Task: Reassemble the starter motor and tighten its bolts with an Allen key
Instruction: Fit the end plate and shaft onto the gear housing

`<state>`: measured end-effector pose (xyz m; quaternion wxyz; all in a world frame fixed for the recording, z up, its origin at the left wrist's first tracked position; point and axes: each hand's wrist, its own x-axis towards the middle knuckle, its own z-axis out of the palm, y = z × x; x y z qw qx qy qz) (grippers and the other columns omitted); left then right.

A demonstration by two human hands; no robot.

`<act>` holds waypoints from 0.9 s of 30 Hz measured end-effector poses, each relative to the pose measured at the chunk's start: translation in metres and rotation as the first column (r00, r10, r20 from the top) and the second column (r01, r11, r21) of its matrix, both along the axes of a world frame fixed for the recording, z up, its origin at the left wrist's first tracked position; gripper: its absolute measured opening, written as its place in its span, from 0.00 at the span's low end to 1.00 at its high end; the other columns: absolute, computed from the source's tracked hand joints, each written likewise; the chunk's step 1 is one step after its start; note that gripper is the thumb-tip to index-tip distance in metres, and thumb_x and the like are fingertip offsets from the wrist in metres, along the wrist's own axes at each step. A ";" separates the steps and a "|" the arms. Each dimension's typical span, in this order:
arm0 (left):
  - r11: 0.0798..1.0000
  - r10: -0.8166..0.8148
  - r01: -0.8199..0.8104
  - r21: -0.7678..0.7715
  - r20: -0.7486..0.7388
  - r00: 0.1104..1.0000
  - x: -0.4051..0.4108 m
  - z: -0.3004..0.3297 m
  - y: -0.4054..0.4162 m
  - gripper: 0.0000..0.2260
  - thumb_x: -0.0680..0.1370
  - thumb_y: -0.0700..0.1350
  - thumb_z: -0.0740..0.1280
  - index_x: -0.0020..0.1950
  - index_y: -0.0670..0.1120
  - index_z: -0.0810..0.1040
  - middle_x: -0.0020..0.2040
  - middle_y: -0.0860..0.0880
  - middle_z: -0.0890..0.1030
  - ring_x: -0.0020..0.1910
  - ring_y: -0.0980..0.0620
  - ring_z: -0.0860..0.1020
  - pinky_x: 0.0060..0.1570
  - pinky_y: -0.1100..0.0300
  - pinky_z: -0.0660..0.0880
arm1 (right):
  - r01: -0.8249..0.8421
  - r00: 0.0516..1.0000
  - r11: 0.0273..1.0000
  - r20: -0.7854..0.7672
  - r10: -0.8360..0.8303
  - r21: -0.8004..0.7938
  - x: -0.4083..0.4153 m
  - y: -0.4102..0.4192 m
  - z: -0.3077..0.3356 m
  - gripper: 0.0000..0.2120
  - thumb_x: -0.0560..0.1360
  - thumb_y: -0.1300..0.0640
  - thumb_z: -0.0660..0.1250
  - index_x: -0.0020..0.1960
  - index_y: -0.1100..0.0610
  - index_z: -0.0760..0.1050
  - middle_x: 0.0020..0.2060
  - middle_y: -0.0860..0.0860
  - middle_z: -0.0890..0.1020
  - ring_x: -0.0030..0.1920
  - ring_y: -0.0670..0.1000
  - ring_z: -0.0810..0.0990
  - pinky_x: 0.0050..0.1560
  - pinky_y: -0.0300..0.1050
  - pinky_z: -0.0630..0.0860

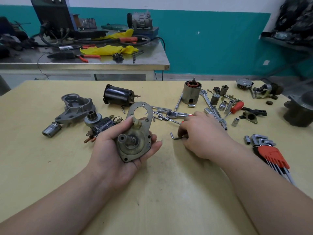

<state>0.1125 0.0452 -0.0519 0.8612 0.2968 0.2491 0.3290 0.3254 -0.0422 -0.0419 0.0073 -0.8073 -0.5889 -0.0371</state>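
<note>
We held the starter's end plate (135, 133) in our left hand (118, 150), palm up, just above the yellow table (152, 192) near its middle. The thumb lay curled over the plate's small cream gear (136, 123) while the fingers cupped it from below, their tips showing past its right edge. The plate's large round hole pointed toward twelve o'clock, and its stubby shaft boss faced up at us.

At three o'clock from the plate, our right hand (201, 134) rested on the table with its fingers curled round an Allen key (177, 137). Only the key's bent short end stuck out to the left; the rest was hidden inside the hand.

At eleven o'clock from the plate lay the black motor casing (118, 95) on its side. At ten o'clock sat the grey cast nose housing (74, 107), and between it and our left hand lay the solenoid with its pinion (98, 122), copper terminals toward us. At one o'clock stood the armature in its steel yoke (192, 94), upright (copper windings showing at the top).

A ratchet handle (177, 115) lay just beyond the right hand, among loose sockets and spanners. At four o'clock, near the table's right edge, lay a set of Allen keys in a red holder (269, 153).
</note>
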 end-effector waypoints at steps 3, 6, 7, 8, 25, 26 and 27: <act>1.000 0.000 0.000 -0.003 0.000 1.000 0.000 0.000 0.000 0.12 0.73 0.48 0.74 0.39 0.39 0.89 0.42 0.37 0.85 0.39 0.38 0.87 0.41 0.44 0.86 | -0.030 0.999 0.999 -0.043 0.030 -0.017 0.001 0.000 0.001 0.08 0.81 0.52 0.66 0.56 0.41 0.81 0.53 0.42 0.82 0.61 0.50 0.72 0.59 0.49 0.66; 1.000 0.001 -0.001 -0.007 -0.003 1.000 -0.001 0.001 0.001 0.12 0.73 0.48 0.74 0.39 0.39 0.89 0.42 0.36 0.84 0.40 0.39 0.87 0.41 0.44 0.86 | -0.072 0.995 0.997 -0.076 0.071 -0.015 0.002 -0.001 0.001 0.05 0.80 0.51 0.68 0.50 0.41 0.78 0.48 0.40 0.81 0.59 0.49 0.73 0.62 0.50 0.68; 1.000 0.003 -0.003 -0.006 -0.005 1.000 -0.001 0.001 0.001 0.12 0.73 0.48 0.74 0.39 0.39 0.89 0.42 0.36 0.84 0.40 0.39 0.87 0.41 0.44 0.86 | -0.086 0.993 0.996 -0.083 0.084 -0.012 0.001 -0.002 0.002 0.05 0.79 0.51 0.68 0.48 0.40 0.77 0.47 0.39 0.80 0.58 0.48 0.73 0.63 0.51 0.68; 1.000 0.007 -0.007 -0.007 -0.005 1.000 -0.001 0.001 0.001 0.12 0.73 0.48 0.74 0.39 0.39 0.89 0.43 0.37 0.85 0.40 0.39 0.87 0.41 0.44 0.86 | -0.099 0.991 0.995 -0.091 0.099 -0.003 0.001 -0.002 0.003 0.06 0.79 0.52 0.68 0.48 0.40 0.75 0.46 0.39 0.80 0.58 0.48 0.73 0.63 0.51 0.69; 0.999 0.042 -0.042 0.003 -0.008 0.999 -0.001 -0.002 0.008 0.11 0.75 0.47 0.73 0.39 0.41 0.89 0.45 0.37 0.86 0.42 0.38 0.87 0.44 0.45 0.86 | -0.239 0.966 0.953 -0.057 0.253 0.184 -0.029 0.000 -0.010 0.12 0.83 0.50 0.65 0.65 0.44 0.80 0.59 0.43 0.81 0.62 0.50 0.74 0.60 0.49 0.74; 0.999 0.040 -0.040 -0.011 -0.010 0.999 -0.001 -0.002 0.009 0.10 0.75 0.46 0.73 0.39 0.41 0.89 0.46 0.36 0.86 0.43 0.38 0.87 0.43 0.46 0.86 | -0.161 0.977 0.959 -0.102 0.189 0.232 -0.021 -0.001 -0.006 0.12 0.82 0.51 0.65 0.64 0.45 0.82 0.59 0.44 0.81 0.61 0.50 0.75 0.61 0.50 0.75; 0.999 0.034 -0.034 -0.031 -0.007 0.999 -0.001 -0.002 0.011 0.10 0.75 0.46 0.74 0.40 0.41 0.89 0.47 0.37 0.86 0.43 0.38 0.87 0.43 0.46 0.85 | -0.040 0.981 0.952 -0.171 0.096 0.302 -0.011 -0.003 0.000 0.12 0.82 0.53 0.66 0.62 0.46 0.83 0.57 0.45 0.83 0.60 0.50 0.77 0.60 0.50 0.76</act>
